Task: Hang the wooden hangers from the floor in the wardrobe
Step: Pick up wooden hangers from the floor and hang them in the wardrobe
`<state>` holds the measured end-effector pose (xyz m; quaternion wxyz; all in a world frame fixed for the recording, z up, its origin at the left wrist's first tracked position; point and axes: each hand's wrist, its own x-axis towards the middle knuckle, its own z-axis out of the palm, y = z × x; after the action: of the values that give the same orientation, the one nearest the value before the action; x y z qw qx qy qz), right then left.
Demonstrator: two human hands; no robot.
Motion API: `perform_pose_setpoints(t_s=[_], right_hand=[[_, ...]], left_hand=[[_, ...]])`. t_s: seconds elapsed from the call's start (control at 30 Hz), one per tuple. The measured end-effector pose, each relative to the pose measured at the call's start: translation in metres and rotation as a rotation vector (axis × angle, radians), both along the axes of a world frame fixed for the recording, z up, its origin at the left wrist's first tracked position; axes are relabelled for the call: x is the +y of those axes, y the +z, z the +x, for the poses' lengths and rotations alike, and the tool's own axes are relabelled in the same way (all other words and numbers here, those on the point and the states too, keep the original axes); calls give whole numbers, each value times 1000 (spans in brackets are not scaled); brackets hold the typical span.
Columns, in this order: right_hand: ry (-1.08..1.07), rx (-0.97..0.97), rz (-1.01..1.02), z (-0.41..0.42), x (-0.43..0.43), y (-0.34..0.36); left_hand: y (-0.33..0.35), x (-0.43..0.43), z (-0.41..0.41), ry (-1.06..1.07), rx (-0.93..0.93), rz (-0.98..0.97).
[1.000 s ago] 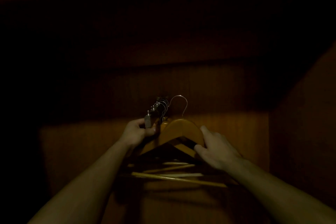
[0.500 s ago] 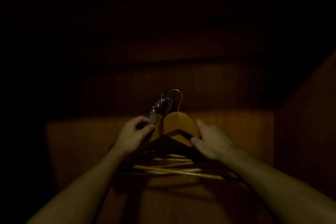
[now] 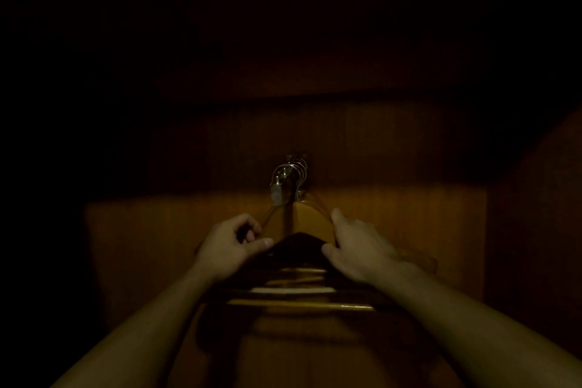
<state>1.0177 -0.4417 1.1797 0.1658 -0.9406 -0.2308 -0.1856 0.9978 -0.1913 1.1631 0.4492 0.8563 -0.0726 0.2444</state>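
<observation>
Inside a dim wooden wardrobe, several wooden hangers (image 3: 313, 219) hang bunched with their wire hooks (image 3: 293, 168) over a short metal rail (image 3: 277, 194) that points toward me. My left hand (image 3: 230, 246) rests on the left shoulder of the nearest hanger, fingers curled, thumb on its dark edge. My right hand (image 3: 359, 249) grips the right shoulder of the same hanger stack. The hangers' lower bars (image 3: 299, 304) show below my wrists.
The wardrobe's back panel (image 3: 393, 230) is lit orange behind the hangers; a darker shelf or panel (image 3: 283, 72) sits above. The right side wall (image 3: 535, 230) stands close. Everything to the left is in deep shadow.
The last hanger's hook has dropped in among the other hooks on the rail. My left hand has let go of the rail's tip and come down onto the hanger's left shoulder.
</observation>
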Motion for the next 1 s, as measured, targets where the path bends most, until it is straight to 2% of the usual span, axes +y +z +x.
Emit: perform_pose_setpoints(t_s=[0.2, 0.43, 1.0], right_hand=[[-25, -26, -6, -2, 0, -8], [-27, 47, 112, 1, -2, -1], [-193, -6, -58, -10, 3, -6]], left_hand=[[-3, 2, 4, 15, -35, 65], [7, -6, 5, 41, -167, 85], [-11, 3, -4, 118, -122, 143]])
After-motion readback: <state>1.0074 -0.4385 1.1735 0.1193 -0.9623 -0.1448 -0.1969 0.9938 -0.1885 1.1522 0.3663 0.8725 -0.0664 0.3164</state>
